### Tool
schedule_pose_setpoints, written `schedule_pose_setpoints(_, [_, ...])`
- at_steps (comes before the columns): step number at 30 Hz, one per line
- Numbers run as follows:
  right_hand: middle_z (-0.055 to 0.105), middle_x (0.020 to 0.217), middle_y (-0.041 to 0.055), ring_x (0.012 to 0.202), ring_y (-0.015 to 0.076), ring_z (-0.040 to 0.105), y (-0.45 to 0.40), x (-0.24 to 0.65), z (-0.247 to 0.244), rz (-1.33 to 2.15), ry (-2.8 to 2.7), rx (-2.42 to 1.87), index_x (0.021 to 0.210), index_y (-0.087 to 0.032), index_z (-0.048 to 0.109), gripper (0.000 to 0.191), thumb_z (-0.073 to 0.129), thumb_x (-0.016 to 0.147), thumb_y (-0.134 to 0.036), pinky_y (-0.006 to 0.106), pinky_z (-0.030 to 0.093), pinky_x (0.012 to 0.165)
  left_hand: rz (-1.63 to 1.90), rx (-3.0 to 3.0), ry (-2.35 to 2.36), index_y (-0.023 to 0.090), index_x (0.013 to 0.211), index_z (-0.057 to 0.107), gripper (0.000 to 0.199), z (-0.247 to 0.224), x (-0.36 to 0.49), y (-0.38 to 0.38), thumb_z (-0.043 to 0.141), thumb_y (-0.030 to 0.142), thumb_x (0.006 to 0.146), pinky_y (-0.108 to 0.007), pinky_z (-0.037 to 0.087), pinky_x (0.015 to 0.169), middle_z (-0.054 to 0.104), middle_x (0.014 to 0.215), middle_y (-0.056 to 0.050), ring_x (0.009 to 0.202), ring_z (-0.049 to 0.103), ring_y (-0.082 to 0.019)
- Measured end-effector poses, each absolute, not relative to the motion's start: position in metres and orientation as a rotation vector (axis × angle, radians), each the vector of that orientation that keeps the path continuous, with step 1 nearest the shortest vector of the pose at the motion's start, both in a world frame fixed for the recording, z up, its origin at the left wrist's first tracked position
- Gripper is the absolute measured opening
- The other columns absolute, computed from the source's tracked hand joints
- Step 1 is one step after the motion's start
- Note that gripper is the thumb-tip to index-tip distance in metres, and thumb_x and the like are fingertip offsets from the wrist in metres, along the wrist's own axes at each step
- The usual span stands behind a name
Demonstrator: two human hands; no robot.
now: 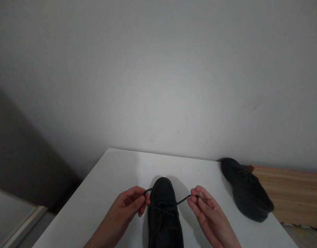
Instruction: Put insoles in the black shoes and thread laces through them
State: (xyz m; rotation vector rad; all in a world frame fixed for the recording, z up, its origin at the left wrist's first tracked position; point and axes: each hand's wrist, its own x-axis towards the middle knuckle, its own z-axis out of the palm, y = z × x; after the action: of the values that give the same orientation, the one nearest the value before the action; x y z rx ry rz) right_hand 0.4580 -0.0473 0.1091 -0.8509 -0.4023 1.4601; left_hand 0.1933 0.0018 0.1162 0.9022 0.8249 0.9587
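Note:
A black lace-up shoe (pixel 162 191) stands on the white table with its toe toward the wall; its heel end runs off the bottom of the view. On its left side, my left hand (pixel 127 206) pinches one end of the black shoelace (pixel 158 209) between thumb and fingers. To the right of the shoe, my right hand (pixel 207 213) is closed on the other lace end, with a short tail curving past the fingertips. Both lace ends stretch outward from the shoe's front.
A second black shoe (pixel 247 193) sits near the right edge of the white table (pixel 117 165). Beyond that edge lies a wood-grain surface (pixel 290 189). A plain grey wall (pixel 158 86) rises behind the table, and a dark area lies at the left.

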Motion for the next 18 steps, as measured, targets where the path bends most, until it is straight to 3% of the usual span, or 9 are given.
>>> schedule_pose_setpoints(5, [0.069, 0.08, -0.001, 0.058, 0.006, 0.06, -0.06, 0.465, 0.085, 1.491, -0.359, -0.855, 0.103, -0.022, 0.073, 0.045, 0.095, 0.065, -0.034, 0.019, 0.056, 0.06, 1.031, 0.632, 0.734, 0.018, 0.085, 0.073, 0.032, 0.105, 0.19, -0.004, 0.089, 0.042, 0.071, -0.019, 0.035, 0.056, 0.067, 0.078, 0.001, 0.055, 0.048, -0.005])
schedule_pose_setpoints(8, [0.063, 0.07, -0.0042, 0.044, 0.0008, 0.042, -0.062, 0.462, 0.079, 1.493, -0.415, -0.815, 0.096, -0.021, 0.071, 0.037, 0.09, 0.071, -0.04, 0.012, 0.04, 0.044, 1.039, 0.544, 0.681, 0.02, 0.087, 0.072, 0.03, 0.098, 0.191, -0.006, 0.088, 0.04, 0.071, -0.018, 0.03, 0.05, 0.063, 0.077, 0.002, 0.052, 0.043, -0.003])
schedule_pose_setpoints(11, [0.054, 0.058, -0.0074, 0.04, 0.0, 0.03, -0.061, 0.46, 0.078, 1.495, -0.548, -0.823, 0.087, -0.02, 0.069, 0.028, 0.083, 0.079, -0.042, 0.012, 0.027, 0.04, 1.034, 0.641, 0.705, 0.021, 0.085, 0.072, 0.031, 0.093, 0.19, -0.008, 0.083, 0.048, 0.075, -0.017, 0.023, 0.045, 0.05, 0.063, 0.007, 0.046, 0.033, -0.003])
schedule_pose_setpoints(14, [0.055, 0.055, -0.006, 0.04, 0.0017, 0.037, -0.061, 0.461, 0.078, 1.458, -0.776, -0.925, 0.085, -0.018, 0.069, 0.028, 0.079, 0.082, -0.044, 0.014, 0.028, 0.041, 1.034, 1.142, 0.867, 0.021, 0.084, 0.074, 0.03, 0.092, 0.185, -0.011, 0.073, 0.051, 0.085, -0.018, 0.031, 0.05, 0.052, 0.062, 0.004, 0.053, 0.043, -0.007])
schedule_pose_setpoints(18, [0.067, 0.069, 0.0011, 0.045, 0.0061, 0.052, -0.064, 0.469, 0.079, 1.356, -1.039, -1.086, 0.092, -0.018, 0.072, 0.03, 0.076, 0.084, -0.047, 0.018, 0.037, 0.043, 0.985, 1.968, 0.883, 0.025, 0.101, 0.077, 0.019, 0.096, 0.178, -0.016, 0.059, 0.031, 0.097, -0.022, 0.043, 0.062, 0.068, 0.079, -0.004, 0.073, 0.061, -0.015])
